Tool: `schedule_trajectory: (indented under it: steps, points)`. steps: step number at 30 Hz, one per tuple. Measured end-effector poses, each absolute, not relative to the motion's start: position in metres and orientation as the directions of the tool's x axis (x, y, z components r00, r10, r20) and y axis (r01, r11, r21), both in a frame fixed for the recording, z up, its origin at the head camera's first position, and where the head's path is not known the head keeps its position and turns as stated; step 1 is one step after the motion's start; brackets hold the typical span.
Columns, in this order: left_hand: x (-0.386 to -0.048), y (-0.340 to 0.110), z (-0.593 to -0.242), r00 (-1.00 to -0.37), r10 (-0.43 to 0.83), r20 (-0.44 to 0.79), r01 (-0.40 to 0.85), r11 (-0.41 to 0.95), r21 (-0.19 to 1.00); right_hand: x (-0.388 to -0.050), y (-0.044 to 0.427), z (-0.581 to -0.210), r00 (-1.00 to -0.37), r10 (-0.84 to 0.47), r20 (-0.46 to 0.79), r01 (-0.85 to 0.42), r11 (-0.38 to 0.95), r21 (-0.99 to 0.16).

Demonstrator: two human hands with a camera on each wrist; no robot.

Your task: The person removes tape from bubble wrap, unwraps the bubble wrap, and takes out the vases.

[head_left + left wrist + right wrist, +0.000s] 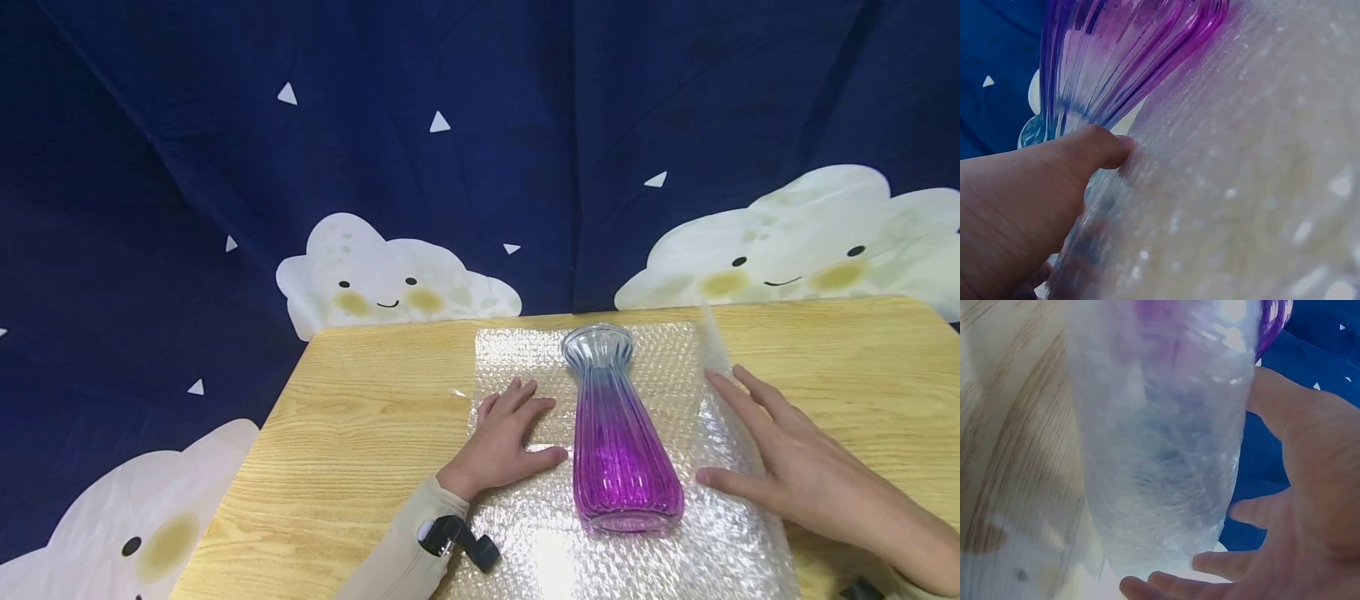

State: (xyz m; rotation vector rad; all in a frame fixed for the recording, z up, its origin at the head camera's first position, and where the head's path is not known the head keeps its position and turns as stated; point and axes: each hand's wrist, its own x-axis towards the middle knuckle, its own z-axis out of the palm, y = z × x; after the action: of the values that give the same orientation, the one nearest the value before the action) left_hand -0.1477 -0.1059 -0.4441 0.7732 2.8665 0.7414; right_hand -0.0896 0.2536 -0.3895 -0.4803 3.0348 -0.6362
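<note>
A ribbed glass vase point(626, 450), clear blue at the neck and fading to purple at the base, lies on its side on a sheet of bubble wrap point(517, 350). Its mouth points to the far side. To its left, my left hand point(498, 446) rests on the wrap with fingers spread, the thumb close beside the glass. The right edge of the sheet is lifted and curls upward. Against this raised part stands my right hand point(798, 471), its fingers extended and apart. In the right wrist view, the fingertips point(1210, 562) touch or nearly touch the wrap's outer side.
A light wooden table point(352, 400) lies beneath the sheet. Behind it hangs a dark blue curtain point(480, 167) printed with smiling clouds and white triangles. A small white scrap point(458, 392) lies left of the wrap.
</note>
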Motion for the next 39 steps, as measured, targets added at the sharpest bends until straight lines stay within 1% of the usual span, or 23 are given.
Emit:
schedule_trajectory:
  steps: [10,17,24,35,39]
  points:
    - [-0.147,-0.106,-0.444,-0.869,0.493,0.046,0.455,0.757,0.468,-0.094,0.261,-0.393,-0.95,-0.307,0.061,-0.308,0.881,-0.359]
    - [-0.147,-0.106,-0.443,-0.866,0.497,0.062,0.466,0.756,0.46,-0.097,0.263,-0.392,-0.961,-0.278,0.013,-0.264,0.894,-0.362]
    - [-0.147,-0.106,-0.443,-0.864,0.498,0.066,0.469,0.752,0.462,-0.099,0.267,-0.389,-0.968,-0.25,-0.033,-0.225,0.914,-0.337]
    - [-0.148,-0.106,-0.444,-0.868,0.494,0.05,0.457,0.757,0.467,-0.101,0.276,-0.389,-0.972,-0.233,-0.037,-0.207,0.919,-0.336]
    - [-0.147,-0.106,-0.444,-0.868,0.494,0.05,0.459,0.759,0.461,-0.1,0.278,-0.39,-0.972,-0.227,-0.057,-0.197,0.924,-0.327]
